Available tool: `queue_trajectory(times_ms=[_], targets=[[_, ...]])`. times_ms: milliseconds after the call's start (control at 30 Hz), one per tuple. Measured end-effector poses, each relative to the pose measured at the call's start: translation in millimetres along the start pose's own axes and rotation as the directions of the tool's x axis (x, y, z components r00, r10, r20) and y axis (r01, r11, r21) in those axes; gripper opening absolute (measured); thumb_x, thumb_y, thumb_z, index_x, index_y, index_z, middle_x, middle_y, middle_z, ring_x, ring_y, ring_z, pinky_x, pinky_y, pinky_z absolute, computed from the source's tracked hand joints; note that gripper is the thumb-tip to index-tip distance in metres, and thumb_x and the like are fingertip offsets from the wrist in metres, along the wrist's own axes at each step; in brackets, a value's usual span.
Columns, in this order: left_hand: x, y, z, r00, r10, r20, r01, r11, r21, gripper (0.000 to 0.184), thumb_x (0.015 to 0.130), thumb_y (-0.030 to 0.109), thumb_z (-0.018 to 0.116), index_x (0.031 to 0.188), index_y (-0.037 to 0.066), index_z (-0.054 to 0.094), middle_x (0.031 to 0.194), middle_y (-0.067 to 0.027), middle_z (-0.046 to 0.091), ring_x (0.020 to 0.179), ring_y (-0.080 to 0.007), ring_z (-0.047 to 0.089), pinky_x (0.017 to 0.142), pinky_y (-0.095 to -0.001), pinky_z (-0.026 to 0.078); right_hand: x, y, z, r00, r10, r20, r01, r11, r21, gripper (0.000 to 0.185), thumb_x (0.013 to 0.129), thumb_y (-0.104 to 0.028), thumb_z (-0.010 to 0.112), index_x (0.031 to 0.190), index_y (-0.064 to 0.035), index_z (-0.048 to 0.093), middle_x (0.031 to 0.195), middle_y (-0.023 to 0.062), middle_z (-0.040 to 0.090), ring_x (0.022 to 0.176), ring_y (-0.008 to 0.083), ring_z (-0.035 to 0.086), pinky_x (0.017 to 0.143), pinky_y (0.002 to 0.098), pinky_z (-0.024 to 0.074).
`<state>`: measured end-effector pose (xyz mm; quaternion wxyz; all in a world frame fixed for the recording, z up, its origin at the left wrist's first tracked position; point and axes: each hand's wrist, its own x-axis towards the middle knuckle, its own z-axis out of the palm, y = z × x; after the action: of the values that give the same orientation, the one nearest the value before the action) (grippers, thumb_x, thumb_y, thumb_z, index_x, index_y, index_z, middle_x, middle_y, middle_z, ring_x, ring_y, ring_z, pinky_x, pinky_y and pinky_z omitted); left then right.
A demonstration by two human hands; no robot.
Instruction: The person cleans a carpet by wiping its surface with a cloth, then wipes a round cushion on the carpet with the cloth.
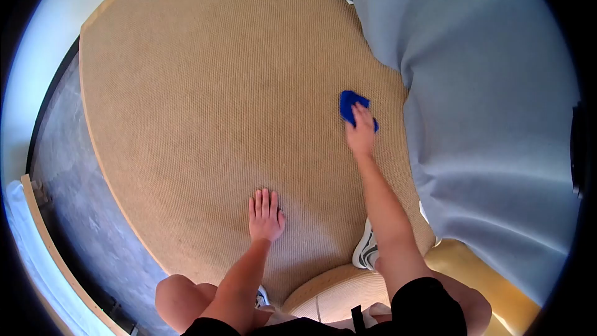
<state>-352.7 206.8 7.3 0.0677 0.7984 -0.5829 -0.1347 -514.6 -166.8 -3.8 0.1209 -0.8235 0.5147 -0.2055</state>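
Observation:
A tan ribbed carpet covers most of the floor in the head view. My left hand lies flat on it at the lower middle, fingers spread, holding nothing. Further forward and to the right, my right hand presses on a blue cloth against the carpet. The cloth shows beyond and beside the fingers; the part beneath the palm is hidden.
Grey-blue fabric drapes down along the right side onto the carpet's edge. A shoe stands by my right forearm. Grey flooring and a wooden-edged item lie at the left. A curved wooden edge is at the bottom.

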Motion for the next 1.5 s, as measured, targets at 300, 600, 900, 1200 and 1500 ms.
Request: queue_trajectory(times_ms=[300, 600, 900, 1200, 1500], targets=[[4, 2, -3, 1.0, 0.0, 0.02, -0.001, 1.0, 0.003, 0.07, 0.094, 0.035, 0.048, 0.156, 0.005, 0.039, 0.163, -0.0224, 0.033, 0.153, -0.0414, 0.026, 0.126, -0.0593, 0.015, -66, -155, 25, 0.976, 0.047, 0.214, -0.144, 0.873, 0.466, 0.048, 0.084, -0.012, 0.072, 0.13, 0.0023, 0.064, 0.137, 0.0221, 0.062, 0.128, 0.0386, 0.057, 0.111, 0.0452, 0.0433], [5, 0, -5, 1.0, -0.006, 0.003, 0.006, 1.0, -0.017, 0.067, 0.095, 0.036, 0.048, 0.157, 0.008, 0.04, 0.164, -0.0192, 0.035, 0.153, -0.0383, 0.028, 0.126, -0.0581, 0.018, 1, -37, -34, 0.857, 0.486, 0.173, -0.484, 0.64, 0.597, 0.063, 0.099, -0.038, 0.063, 0.145, 0.0027, 0.052, 0.147, 0.0233, 0.055, 0.133, 0.0346, 0.054, 0.115, 0.0412, 0.0386], [5, -2, -8, 1.0, 0.015, -0.024, -0.017, 0.999, -0.048, 0.068, 0.095, 0.034, 0.048, 0.157, 0.006, 0.039, 0.163, -0.0212, 0.033, 0.153, -0.0404, 0.027, 0.126, -0.0584, 0.017, -24, -88, 27, 1.0, 0.018, 0.023, -0.023, 0.978, 0.205, 0.051, 0.088, -0.006, 0.067, 0.138, -0.0049, 0.06, 0.151, 0.0158, 0.053, 0.142, 0.0373, 0.046, 0.121, 0.0453, 0.0352], [5, -5, 0, 1.0, 0.004, 0.027, -0.002, 0.999, -0.045, 0.068, 0.096, 0.036, 0.047, 0.157, 0.007, 0.038, 0.164, -0.0205, 0.033, 0.154, -0.0402, 0.025, 0.127, -0.0572, 0.014, -93, -249, 64, 0.937, -0.295, 0.186, 0.117, 0.768, 0.629, 0.05, 0.085, -0.001, 0.068, 0.134, -0.0062, 0.063, 0.144, 0.0165, 0.059, 0.135, 0.0342, 0.053, 0.116, 0.0433, 0.0404], [11, -22, -15, 0.997, 0.047, -0.061, -0.057, 0.984, -0.169, 0.068, 0.095, 0.033, 0.051, 0.158, 0.01, 0.038, 0.164, -0.0137, 0.036, 0.154, -0.0296, 0.03, 0.126, -0.0496, 0.021, -50, -171, 57, 0.992, 0.014, 0.125, -0.066, 0.904, 0.422, 0.047, 0.101, -0.021, 0.061, 0.143, -0.0012, 0.054, 0.15, 0.0181, 0.054, 0.143, 0.0336, 0.047, 0.12, 0.0418, 0.0349]])
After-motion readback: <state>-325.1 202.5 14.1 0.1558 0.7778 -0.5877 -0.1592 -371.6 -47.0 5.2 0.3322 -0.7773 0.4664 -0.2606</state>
